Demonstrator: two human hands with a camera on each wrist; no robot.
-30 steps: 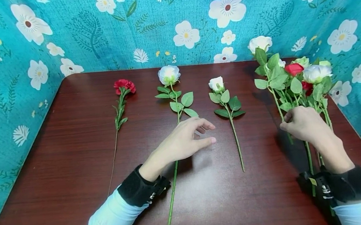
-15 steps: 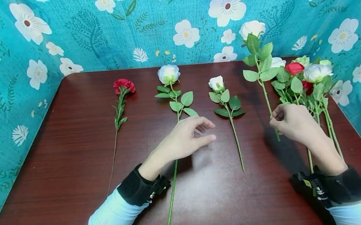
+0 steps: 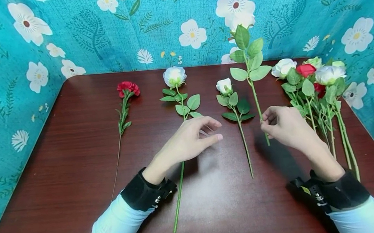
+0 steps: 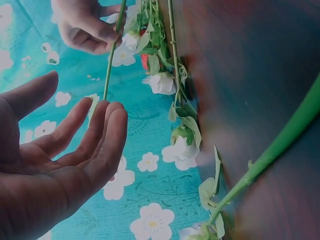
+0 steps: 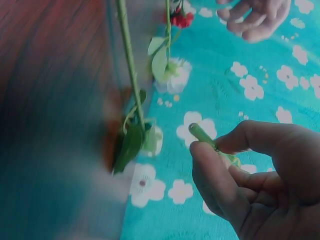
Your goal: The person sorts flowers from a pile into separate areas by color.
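My right hand (image 3: pixel 286 126) pinches the lower stem of a white rose (image 3: pixel 253 86) between thumb and fingers, keeping it upright above the table; its bloom overlaps the printed curtain. In the right wrist view the cut end of the stem (image 5: pixel 200 134) pokes out past the fingertips. My left hand (image 3: pixel 191 139) hovers with loosely bent fingers and holds nothing. Below it lies a long-stemmed pale blue-white flower (image 3: pixel 175 78), its stem partly hidden by that hand. Between the hands a short white rose (image 3: pixel 224 87) lies on the table.
A red carnation (image 3: pixel 127 89) lies at the left of the dark wooden table (image 3: pixel 59 177). At the right is a pile of several flowers, including a red rose (image 3: pixel 305 70) and a white rose (image 3: pixel 283 68). A blue floral curtain (image 3: pixel 102 37) borders the table.
My right hand has lifted the white rose off the pile at the right and carried it leftward, close to the short white rose. The left hand has stayed nearly still.
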